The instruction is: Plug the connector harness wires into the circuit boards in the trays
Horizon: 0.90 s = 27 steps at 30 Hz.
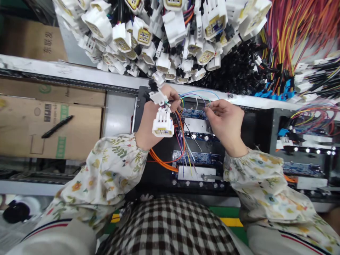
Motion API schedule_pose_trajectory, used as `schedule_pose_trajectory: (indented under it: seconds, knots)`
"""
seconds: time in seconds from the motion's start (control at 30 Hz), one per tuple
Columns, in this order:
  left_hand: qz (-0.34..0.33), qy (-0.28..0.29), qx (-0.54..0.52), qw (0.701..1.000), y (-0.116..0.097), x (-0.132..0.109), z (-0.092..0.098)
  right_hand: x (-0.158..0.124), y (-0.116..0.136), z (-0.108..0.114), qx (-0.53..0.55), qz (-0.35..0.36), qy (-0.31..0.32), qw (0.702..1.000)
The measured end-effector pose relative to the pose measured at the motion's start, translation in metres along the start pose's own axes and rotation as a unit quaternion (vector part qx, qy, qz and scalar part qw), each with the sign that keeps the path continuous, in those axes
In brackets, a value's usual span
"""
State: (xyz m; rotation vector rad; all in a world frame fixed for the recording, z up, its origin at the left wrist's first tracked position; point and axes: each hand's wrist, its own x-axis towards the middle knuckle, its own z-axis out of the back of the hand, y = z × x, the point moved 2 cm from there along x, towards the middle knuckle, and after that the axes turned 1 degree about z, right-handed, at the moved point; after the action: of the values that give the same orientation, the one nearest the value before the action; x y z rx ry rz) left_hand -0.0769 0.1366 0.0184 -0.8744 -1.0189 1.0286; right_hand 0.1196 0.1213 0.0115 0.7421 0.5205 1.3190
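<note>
My left hand point(152, 118) is closed around a bundle of thin coloured wires, with a white plastic connector point(163, 123) hanging against its palm and a smaller white connector point(158, 97) by the fingertips. My right hand point(224, 122) pinches thin wires point(198, 96) that loop over from the left hand. Orange, purple and yellow wire ends point(183, 148) trail down from the left hand over a black fixture board point(159, 166) with blue circuit strips point(193, 114) and silver plates.
Many white connectors point(170, 32) hang in a mass above the hands, with black ones and red-orange wire bundles point(292, 32) to the right. Cardboard boxes point(50, 124) with a black pen point(57, 126) lie left. Another fixture point(305, 148) sits at the right.
</note>
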Motion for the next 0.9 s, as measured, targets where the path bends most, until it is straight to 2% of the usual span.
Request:
schedule_pose_trajectory:
  seconds: [0.13,0.23,0.37,0.4,0.47,0.5,0.53,0.57,0.63,0.7,0.73,0.8,0.9]
  knots:
    - [0.019,0.004,-0.017,1.0,0.002,-0.002,-0.002,0.001,-0.001,0.001,-0.014,0.012,-0.011,1.0]
    - [0.033,0.006,-0.029,0.999,-0.001,-0.005,-0.002,0.003,0.0,0.003,-0.041,0.016,0.025,0.999]
    - [0.033,-0.012,0.008,0.999,-0.004,-0.007,0.0,-0.005,0.022,0.018,-0.082,0.035,0.052,0.995]
    - [0.029,-0.016,0.02,0.999,-0.004,-0.006,0.001,-0.009,0.031,0.021,-0.087,0.057,0.076,0.992]
    - [0.026,-0.013,0.026,0.999,-0.003,-0.006,0.002,-0.018,0.046,0.024,-0.076,0.097,0.178,0.976]
    - [0.031,-0.008,0.016,0.999,-0.002,-0.006,0.002,-0.021,0.05,0.024,-0.053,0.093,0.227,0.968]
    - [0.04,-0.002,0.0,0.999,-0.001,-0.005,0.002,-0.022,0.052,0.023,-0.021,0.068,0.251,0.965]
    - [0.052,0.003,-0.022,0.998,0.0,-0.005,0.002,-0.021,0.051,0.021,0.016,0.031,0.244,0.969]
    - [0.065,0.011,-0.061,0.996,0.0,-0.005,0.001,-0.015,0.044,0.014,0.062,-0.024,0.16,0.985]
    - [0.063,0.002,-0.055,0.997,-0.001,-0.005,0.002,-0.008,0.035,0.004,0.044,-0.012,0.075,0.996]
    - [0.061,-0.003,-0.041,0.997,-0.002,-0.005,0.002,-0.005,0.031,-0.002,0.022,0.007,0.055,0.998]
    - [0.065,-0.009,-0.026,0.998,-0.003,-0.005,0.003,-0.001,0.024,-0.011,-0.009,0.028,0.044,0.999]
    - [0.079,0.011,-0.059,0.995,-0.005,-0.004,0.003,0.0,0.019,-0.016,-0.013,0.031,0.046,0.998]
